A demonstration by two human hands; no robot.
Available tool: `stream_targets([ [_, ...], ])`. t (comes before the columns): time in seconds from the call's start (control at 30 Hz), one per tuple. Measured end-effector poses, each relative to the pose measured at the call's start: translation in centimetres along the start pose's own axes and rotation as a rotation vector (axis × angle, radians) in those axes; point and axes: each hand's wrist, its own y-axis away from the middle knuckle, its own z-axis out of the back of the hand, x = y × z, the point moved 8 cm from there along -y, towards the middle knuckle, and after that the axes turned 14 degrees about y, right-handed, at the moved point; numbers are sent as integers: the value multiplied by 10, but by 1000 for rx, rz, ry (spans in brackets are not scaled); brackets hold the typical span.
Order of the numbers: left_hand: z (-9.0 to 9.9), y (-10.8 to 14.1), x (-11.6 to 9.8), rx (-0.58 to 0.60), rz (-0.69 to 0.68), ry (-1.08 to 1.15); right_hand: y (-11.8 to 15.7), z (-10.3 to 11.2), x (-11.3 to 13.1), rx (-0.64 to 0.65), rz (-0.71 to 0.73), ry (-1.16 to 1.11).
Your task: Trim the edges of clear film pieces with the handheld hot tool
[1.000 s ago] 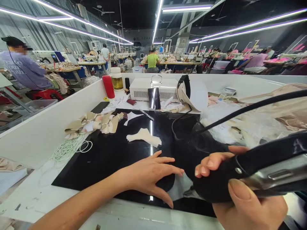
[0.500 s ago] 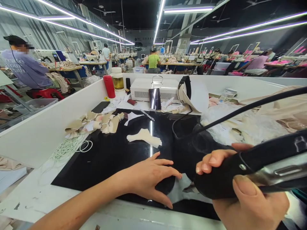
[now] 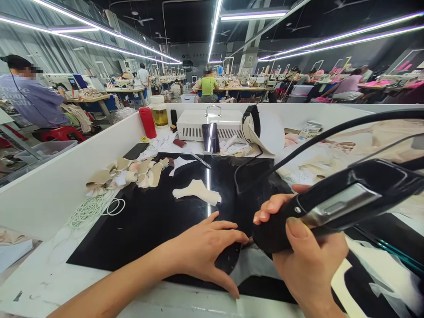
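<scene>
My left hand (image 3: 210, 247) lies spread on the black mat (image 3: 149, 229), its index fingertip beside a pale, thin sheet (image 3: 258, 265). Wrapped round a black corded tool with a metal lever (image 3: 344, 203) is my right hand (image 3: 304, 256). The tool's rounded black end is over the pale sheet, close to my left fingertips; its tip is mostly hidden. Farther back on the mat sits a stack of cream cut pieces (image 3: 197, 192). A white piece (image 3: 180, 165) and a pen (image 3: 200, 160) lie behind it.
Fabric bundles (image 3: 129, 172) and pale green elastic loops (image 3: 88, 212) are at the left. A white vented box (image 3: 212, 123), phone (image 3: 211, 138), red bottle (image 3: 147, 122) and jar (image 3: 159, 112) stand at the back. A black cable (image 3: 318, 134) arches at right. Several people sit beyond.
My right hand and the tool have moved left, closer to my left fingertips. More cream and white material shows at the lower right. My left hand stays spread in nearly the same place.
</scene>
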Motion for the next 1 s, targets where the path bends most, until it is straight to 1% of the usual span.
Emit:
stream_targets([
  [0.17, 0, 1, 1, 1, 0, 0, 2, 2, -2, 3, -3, 26],
  [0.33, 1, 0, 0, 13, 9, -51, 6, 0, 0, 30, -42, 16],
  [0.53, 2, 1, 0, 28, 21, -91, 14, -4, 1, 104, -12, -9],
  [0.7, 3, 1, -1, 49, 43, -107, 17, -2, -4, 77, -43, 19],
  [0.77, 4, 2, -2, 55, 52, -110, 19, -6, 0, 85, -40, 4],
  [0.9, 5, 2, -3, 70, 67, -128, 24, -15, 17, 72, 36, -31],
  [1.0, 4, 2, -2, 83, 79, -133, 25, -18, 22, 46, 46, 8],
])
